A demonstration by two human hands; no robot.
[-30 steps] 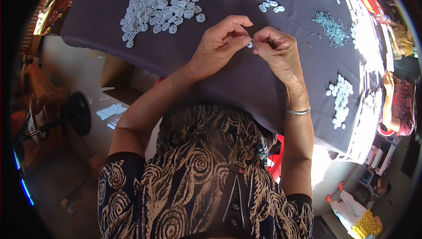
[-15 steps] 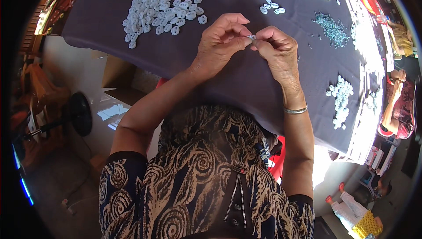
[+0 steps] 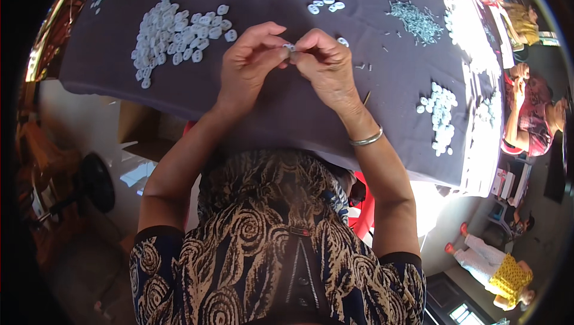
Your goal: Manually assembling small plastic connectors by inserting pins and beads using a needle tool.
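My left hand [image 3: 248, 68] and my right hand [image 3: 327, 65] meet above the table's near side, both closed with fingertips pinched together. Between them is a small white plastic piece [image 3: 289, 47], mostly covered by the fingers. Whether one hand also pinches a second, smaller part cannot be made out. Just right of my right hand's knuckles lies a loose white piece [image 3: 342, 42]. Left of my left hand spreads a large heap of white oval pieces with small holes [image 3: 173, 35]. Several more white pieces [image 3: 326, 5] lie beyond my hands.
A dark cloth covers the table [image 3: 197, 86]. At right are a pile of small grey screws or nails [image 3: 415, 21], some strays [image 3: 365, 66] and another white heap [image 3: 440, 116]. An open cardboard box [image 3: 146, 127] stands below the left edge. Another person [image 3: 529, 110] sits at far right.
The whole view has shifted, so the table and my hands appear farther left. My fingertips stay pinched together on the small piece. The loose piece beside my right hand now shows.
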